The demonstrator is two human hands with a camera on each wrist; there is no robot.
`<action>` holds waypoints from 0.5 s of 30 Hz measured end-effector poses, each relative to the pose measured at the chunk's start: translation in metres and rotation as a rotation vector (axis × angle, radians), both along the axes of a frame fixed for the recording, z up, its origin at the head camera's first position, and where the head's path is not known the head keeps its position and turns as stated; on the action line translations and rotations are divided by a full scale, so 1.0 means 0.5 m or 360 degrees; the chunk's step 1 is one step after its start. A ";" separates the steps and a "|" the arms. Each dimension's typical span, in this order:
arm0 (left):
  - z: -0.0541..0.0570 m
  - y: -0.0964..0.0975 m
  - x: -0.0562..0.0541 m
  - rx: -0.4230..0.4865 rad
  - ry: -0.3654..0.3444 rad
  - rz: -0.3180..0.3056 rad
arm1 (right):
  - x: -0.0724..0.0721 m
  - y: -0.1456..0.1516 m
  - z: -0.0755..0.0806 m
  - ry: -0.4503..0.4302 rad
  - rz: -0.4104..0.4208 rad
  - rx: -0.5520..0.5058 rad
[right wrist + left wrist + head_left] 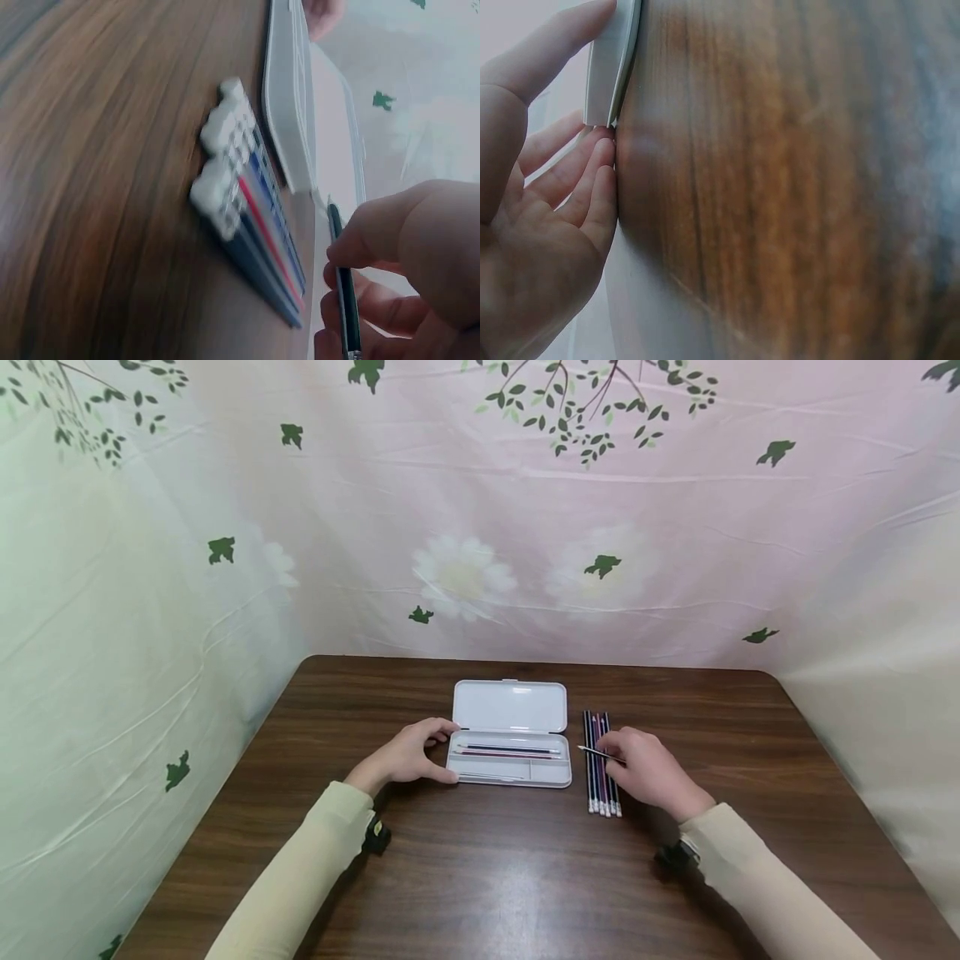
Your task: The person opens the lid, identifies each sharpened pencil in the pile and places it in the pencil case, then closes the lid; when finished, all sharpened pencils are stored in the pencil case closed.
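A white pencil case (549,773) lies on the table with its lid (510,706) flipped back. Pencils (510,750) lie lengthwise in its long compartment, and a thin pale strip runs along the front one. My left hand (408,752) holds the case's left end, thumb at the front corner and fingers toward the hinge side. Just right of the case, my right hand (647,768) pinches a dark pencil (345,289), its point toward the case. This pencil is above a row of pencils (602,789), dark and reddish, white eraser ends toward me.
The brown wood-grain table (480,868) reaches back to a hanging cloth (480,510) printed with leaves, birds and flowers. Cloth also hangs at both sides. A dark band with a small device (377,835) sits on each wrist.
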State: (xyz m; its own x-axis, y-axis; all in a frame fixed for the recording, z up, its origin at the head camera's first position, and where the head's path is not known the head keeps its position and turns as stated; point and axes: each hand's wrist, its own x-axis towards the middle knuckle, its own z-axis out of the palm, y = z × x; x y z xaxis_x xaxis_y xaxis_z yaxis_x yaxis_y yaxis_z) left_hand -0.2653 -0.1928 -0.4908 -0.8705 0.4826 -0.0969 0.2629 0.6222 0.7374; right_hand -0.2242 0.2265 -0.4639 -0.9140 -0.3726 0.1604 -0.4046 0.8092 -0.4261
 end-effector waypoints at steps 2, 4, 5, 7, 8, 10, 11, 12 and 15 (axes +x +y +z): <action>0.001 0.001 0.000 -0.0001 0.0002 0.0003 | 0.000 -0.014 0.002 0.0049 0.0026 -0.0012; 0.001 0.001 0.001 -0.0004 0.0006 0.0009 | -0.001 -0.030 0.004 0.0096 0.0057 -0.0025; 0.002 0.002 0.001 -0.0006 0.0008 0.0011 | -0.002 -0.038 0.005 0.0120 0.0084 -0.0034; 0.003 0.002 0.001 -0.0006 0.0007 0.0014 | -0.002 -0.055 0.005 0.0166 0.0144 -0.0054; 0.004 0.002 0.002 -0.0006 0.0007 0.0013 | -0.003 -0.063 0.004 0.0193 0.0180 -0.0065; 0.004 0.002 0.002 -0.0010 0.0009 0.0009 | -0.004 -0.081 0.002 0.0238 0.0251 -0.0084; 0.005 0.002 0.002 -0.0009 0.0009 0.0006 | -0.004 -0.089 0.001 0.0262 0.0286 -0.0088; 0.005 0.002 0.002 -0.0010 0.0010 0.0004 | -0.005 -0.098 -0.001 0.0278 0.0312 -0.0089; 0.004 0.002 0.002 -0.0007 0.0018 -0.0003 | -0.007 -0.124 -0.003 0.0297 0.0375 -0.0091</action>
